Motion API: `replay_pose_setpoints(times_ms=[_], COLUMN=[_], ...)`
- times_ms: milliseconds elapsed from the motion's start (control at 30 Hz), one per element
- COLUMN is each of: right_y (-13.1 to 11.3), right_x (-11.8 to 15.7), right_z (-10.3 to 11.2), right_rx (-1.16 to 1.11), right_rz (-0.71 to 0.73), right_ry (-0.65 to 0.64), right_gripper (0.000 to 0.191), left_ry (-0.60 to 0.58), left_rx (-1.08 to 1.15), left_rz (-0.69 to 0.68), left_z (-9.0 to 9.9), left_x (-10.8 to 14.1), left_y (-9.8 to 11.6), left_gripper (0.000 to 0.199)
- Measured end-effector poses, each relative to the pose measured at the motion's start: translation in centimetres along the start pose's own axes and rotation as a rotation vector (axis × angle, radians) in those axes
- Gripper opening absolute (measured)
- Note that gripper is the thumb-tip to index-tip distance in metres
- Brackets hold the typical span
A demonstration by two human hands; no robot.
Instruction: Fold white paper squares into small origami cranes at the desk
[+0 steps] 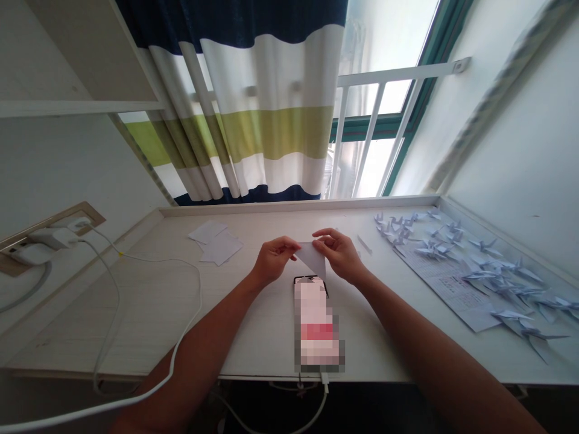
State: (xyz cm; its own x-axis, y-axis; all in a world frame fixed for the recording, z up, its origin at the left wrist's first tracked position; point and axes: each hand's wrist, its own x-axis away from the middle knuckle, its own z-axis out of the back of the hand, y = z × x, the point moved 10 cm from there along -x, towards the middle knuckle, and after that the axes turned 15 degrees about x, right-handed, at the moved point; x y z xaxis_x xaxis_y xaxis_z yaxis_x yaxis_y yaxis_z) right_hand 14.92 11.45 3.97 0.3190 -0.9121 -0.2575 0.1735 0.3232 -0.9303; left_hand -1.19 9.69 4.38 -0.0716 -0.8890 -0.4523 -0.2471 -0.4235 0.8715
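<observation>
A small white sheet of paper [315,256], folded to a triangle, is held up between my two hands above the desk. My left hand [275,259] pinches its left corner between thumb and fingertips. At the upper right corner, the thumb and index finger of my right hand [338,250] close on the paper, while the other fingers are curled loosely. Just below the paper lies a phone [316,313] with its screen lit and partly blurred out. Left of my hands, several loose white paper sheets [217,243] overlap on the desk.
Many folded white paper cranes [434,248] stand along the right side, some on a printed sheet [446,286]. A white charging cable [199,283] runs from the wall socket [49,235] across my left forearm. Another cable [324,383] plugs into the phone. A curtain [271,132] hangs behind.
</observation>
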Motion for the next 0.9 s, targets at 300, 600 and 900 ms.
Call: replay_pose_setpoints(times_ms=[300, 600, 900], right_y=[-0.9, -1.1, -1.2], right_x=[0.1, 0.1, 0.3], right_z=[0.7, 1.0, 1.6], right_rx=[0.049, 0.163, 0.287], right_rz=[0.083, 0.132, 0.138], right_ry=[0.057, 0.072, 0.136], right_gripper=[0.029, 0.026, 0.022], left_ry=[0.037, -0.02, 0.119], left_rx=[-0.016, -0.08, -0.202], left_rz=[0.068, -0.042, -0.007], left_z=[0.5, 0.0, 1.5], left_x=[0.1, 0.0, 0.0], left_y=[-0.5, 0.5, 0.5], left_gripper=[0.025, 0.019, 0.026])
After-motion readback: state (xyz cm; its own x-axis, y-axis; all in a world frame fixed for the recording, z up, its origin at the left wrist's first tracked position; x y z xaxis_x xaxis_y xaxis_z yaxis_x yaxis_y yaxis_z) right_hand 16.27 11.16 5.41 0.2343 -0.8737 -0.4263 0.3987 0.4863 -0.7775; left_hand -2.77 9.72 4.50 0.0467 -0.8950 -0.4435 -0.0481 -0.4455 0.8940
